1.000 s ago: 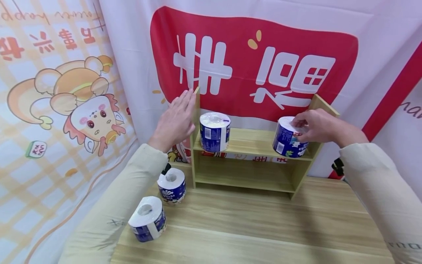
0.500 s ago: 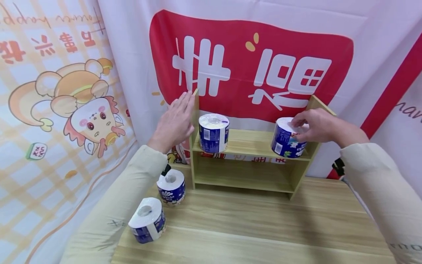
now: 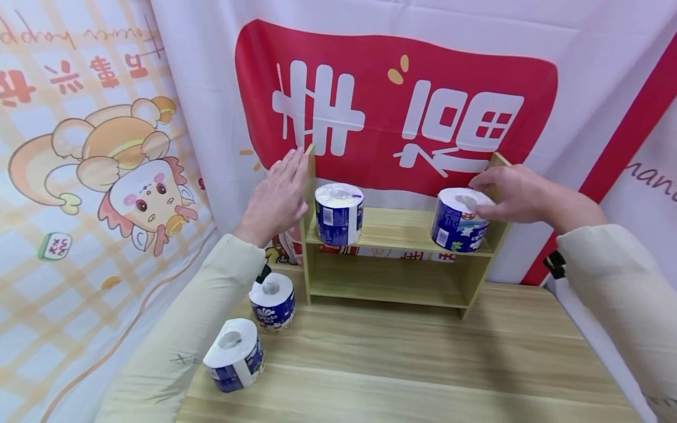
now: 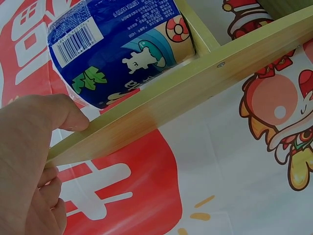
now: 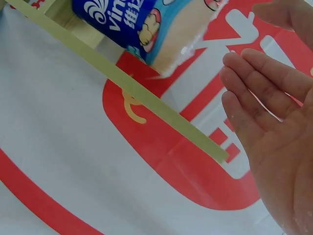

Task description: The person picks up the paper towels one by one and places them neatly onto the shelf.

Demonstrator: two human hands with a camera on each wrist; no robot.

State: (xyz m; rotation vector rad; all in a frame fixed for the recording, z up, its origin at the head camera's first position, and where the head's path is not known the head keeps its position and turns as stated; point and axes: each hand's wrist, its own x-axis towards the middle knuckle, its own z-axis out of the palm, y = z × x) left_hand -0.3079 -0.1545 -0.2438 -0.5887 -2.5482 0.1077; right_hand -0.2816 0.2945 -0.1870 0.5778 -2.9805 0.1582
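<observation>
1. The wall cloth (image 3: 381,182), white with a large red patch, hangs behind and to the right of the work; it rises past the tops of the shelf's side panels.
2. The wooden table (image 3: 402,352) stretches in front of the shelf – its right edge slants down beside the right sleeve (image 3: 613,282), while its left edge is partly covered by the left sleeve (image 3: 185,335).
3. The shelf (image 3: 391,279) stands near the table's back edge. Its side panels rise above the upper board (image 3: 401,228), which shows a broad stretch of wood between two rolls; the lower bay is open at the front.
4. The left hand (image 3: 277,197) pinches the upper part of the left panel (image 3: 309,270), thumb on one side and fingers curled on the other.
5. The right hand (image 3: 520,194) has its fingers extended and thumb spread away, apart from the roll in the right wrist view.
6. The right roll (image 3: 457,226) stands upright on the upper board beside the right panel (image 3: 478,276), just below and inward of the right hand – well apart from the left.
7. The left roll (image 3: 339,220) stands upright near the left panel, close to the left hand.
8. The front table roll (image 3: 235,361) and rear table roll (image 3: 273,308) stand upright beside the left sleeve, left of the shelf.
</observation>
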